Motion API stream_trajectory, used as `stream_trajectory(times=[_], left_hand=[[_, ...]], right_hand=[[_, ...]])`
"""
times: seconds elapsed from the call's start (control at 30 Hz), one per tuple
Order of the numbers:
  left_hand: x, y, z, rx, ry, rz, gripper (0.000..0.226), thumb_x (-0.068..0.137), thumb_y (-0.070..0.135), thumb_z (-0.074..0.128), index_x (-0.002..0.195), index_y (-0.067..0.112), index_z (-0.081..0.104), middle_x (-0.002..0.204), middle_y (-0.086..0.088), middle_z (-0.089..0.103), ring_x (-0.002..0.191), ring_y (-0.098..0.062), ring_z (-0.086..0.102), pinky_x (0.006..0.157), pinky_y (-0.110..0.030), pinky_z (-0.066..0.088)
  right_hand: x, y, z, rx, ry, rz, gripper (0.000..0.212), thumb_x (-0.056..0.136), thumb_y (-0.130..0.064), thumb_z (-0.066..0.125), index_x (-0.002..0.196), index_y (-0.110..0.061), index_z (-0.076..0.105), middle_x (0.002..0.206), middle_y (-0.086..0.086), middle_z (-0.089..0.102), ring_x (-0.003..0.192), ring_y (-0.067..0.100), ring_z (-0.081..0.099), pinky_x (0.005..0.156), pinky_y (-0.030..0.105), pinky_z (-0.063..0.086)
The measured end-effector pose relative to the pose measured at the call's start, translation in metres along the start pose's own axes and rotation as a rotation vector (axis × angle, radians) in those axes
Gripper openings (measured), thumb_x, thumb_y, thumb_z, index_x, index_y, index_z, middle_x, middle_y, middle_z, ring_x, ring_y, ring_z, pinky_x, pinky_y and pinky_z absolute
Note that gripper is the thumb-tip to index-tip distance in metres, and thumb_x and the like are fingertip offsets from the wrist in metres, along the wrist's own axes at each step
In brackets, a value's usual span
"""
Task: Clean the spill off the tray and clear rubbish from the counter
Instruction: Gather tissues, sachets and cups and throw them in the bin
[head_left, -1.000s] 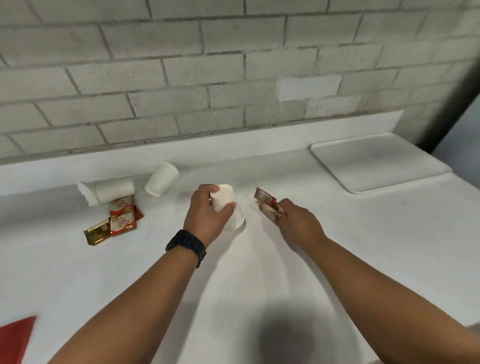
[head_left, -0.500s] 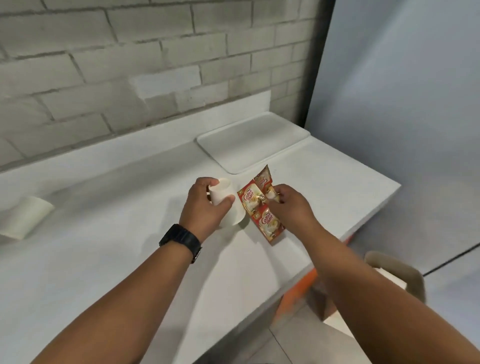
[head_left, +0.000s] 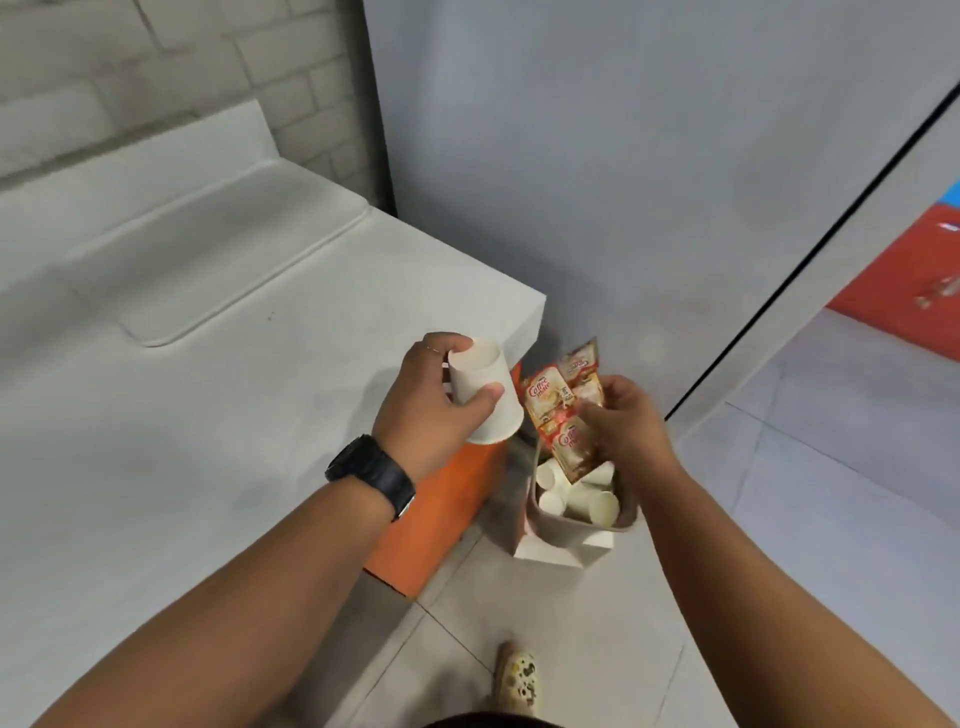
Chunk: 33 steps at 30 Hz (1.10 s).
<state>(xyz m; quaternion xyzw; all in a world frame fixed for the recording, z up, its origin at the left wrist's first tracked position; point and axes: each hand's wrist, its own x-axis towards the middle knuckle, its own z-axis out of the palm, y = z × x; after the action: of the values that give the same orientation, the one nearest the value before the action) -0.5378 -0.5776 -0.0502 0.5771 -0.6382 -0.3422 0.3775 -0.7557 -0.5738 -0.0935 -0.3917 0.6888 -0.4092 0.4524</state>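
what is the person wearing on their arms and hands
Both forearms are bare, with no sleeves in view and no gloves. The left wrist carries a black watch with a broad dark strap. A thin ring seems to sit on a finger of the left hand. The right hand shows nothing worn.

Left hand (head_left: 434, 402): wrapped around 1 white paper cup (head_left: 485, 397), held upside down over the counter's corner; black watch (head_left: 371, 475) on the wrist.
Right hand (head_left: 621, 418): pinching a bunch of red and cream sachets (head_left: 563, 408), above the bin.
Bin (head_left: 582, 527): on the floor just beside the counter's orange side (head_left: 441, 514), with several white paper cups (head_left: 576, 493) inside.
Counter (head_left: 249, 415): white, with a white tray (head_left: 197, 260) lying flat near the brick wall.
Floor (head_left: 753, 519): pale tiles; 1 patterned shoe (head_left: 517, 675) at the bottom edge.
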Motion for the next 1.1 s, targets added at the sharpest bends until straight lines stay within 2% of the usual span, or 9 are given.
stream_trajectory(times=[0.17,0.23,0.33,0.43,0.53,0.7,0.83,0.93,1.1], left_hand=[[0.005,-0.005,0.063,0.034,-0.141,-0.043,0.053,0.074,0.035,0.075,0.119,0.034,0.047,0.119,0.012,0.05,0.102,-0.013,0.058,0.087,-0.032,0.054],[0.004,-0.011,0.078,0.093,-0.163,-0.074,0.052,0.074,0.034,0.075,0.119,0.033,0.048,0.115,0.013,0.051,0.099,-0.011,0.058,0.084,-0.03,0.054],[0.004,-0.025,0.087,0.121,-0.177,-0.117,0.05,0.074,0.032,0.076,0.114,0.036,0.047,0.115,0.01,0.052,0.096,-0.01,0.058,0.083,-0.035,0.057],[0.009,-0.041,0.097,0.199,-0.209,-0.186,0.05,0.076,0.032,0.075,0.115,0.037,0.045,0.118,0.009,0.053,0.094,-0.007,0.056,0.082,-0.035,0.057],[0.013,-0.051,0.102,0.229,-0.229,-0.23,0.05,0.076,0.032,0.075,0.115,0.038,0.044,0.115,0.01,0.052,0.094,-0.007,0.055,0.082,-0.033,0.057],[0.024,-0.062,0.12,0.213,-0.248,-0.282,0.053,0.076,0.03,0.075,0.118,0.033,0.044,0.112,0.009,0.052,0.092,-0.004,0.054,0.085,-0.031,0.053],[0.038,-0.067,0.152,0.221,-0.254,-0.309,0.071,0.074,0.029,0.078,0.133,0.026,0.039,0.125,0.006,0.051,0.108,-0.013,0.054,0.091,-0.026,0.046],[0.052,-0.075,0.189,0.167,-0.326,-0.382,0.08,0.077,0.027,0.075,0.143,0.026,0.03,0.14,0.002,0.043,0.125,-0.019,0.046,0.1,-0.033,0.043],[0.063,-0.086,0.234,0.094,-0.481,-0.521,0.099,0.078,0.027,0.075,0.151,0.03,0.007,0.154,-0.001,0.028,0.138,-0.025,0.035,0.111,-0.042,0.035]], right_hand=[[0.046,0.071,-0.046,-0.195,0.146,0.14,0.023,0.09,-0.023,0.062,0.112,-0.021,0.06,0.103,-0.001,0.067,0.086,0.019,0.065,0.07,0.03,0.055],[0.064,0.096,-0.055,-0.252,0.151,0.165,0.022,0.09,-0.024,0.059,0.111,-0.018,0.062,0.097,-0.001,0.065,0.086,0.02,0.064,0.075,0.031,0.054],[0.081,0.125,-0.056,-0.314,0.116,0.208,0.022,0.091,-0.02,0.051,0.109,-0.017,0.064,0.09,0.001,0.064,0.075,0.02,0.06,0.065,0.02,0.047],[0.103,0.147,-0.056,-0.323,0.088,0.272,0.028,0.09,-0.018,0.051,0.114,-0.023,0.063,0.103,0.005,0.068,0.088,0.026,0.063,0.082,0.032,0.052],[0.117,0.168,-0.058,-0.43,-0.016,0.406,0.035,0.091,-0.02,0.054,0.125,-0.016,0.058,0.121,0.011,0.064,0.107,0.032,0.061,0.093,0.037,0.05],[0.104,0.181,-0.06,-0.612,-0.151,0.461,0.036,0.097,-0.026,0.045,0.125,-0.007,0.057,0.125,0.017,0.061,0.111,0.036,0.059,0.097,0.043,0.048],[0.091,0.194,-0.055,-0.557,-0.232,0.502,0.036,0.096,-0.024,0.046,0.126,-0.005,0.056,0.122,0.018,0.061,0.111,0.033,0.059,0.095,0.04,0.047],[0.087,0.205,-0.052,-0.445,-0.19,0.523,0.033,0.093,-0.031,0.051,0.119,-0.013,0.059,0.113,0.013,0.064,0.103,0.029,0.062,0.092,0.042,0.051],[0.088,0.211,-0.059,-0.376,-0.171,0.518,0.03,0.089,-0.032,0.054,0.114,-0.018,0.062,0.106,0.009,0.067,0.098,0.027,0.063,0.086,0.041,0.052]])
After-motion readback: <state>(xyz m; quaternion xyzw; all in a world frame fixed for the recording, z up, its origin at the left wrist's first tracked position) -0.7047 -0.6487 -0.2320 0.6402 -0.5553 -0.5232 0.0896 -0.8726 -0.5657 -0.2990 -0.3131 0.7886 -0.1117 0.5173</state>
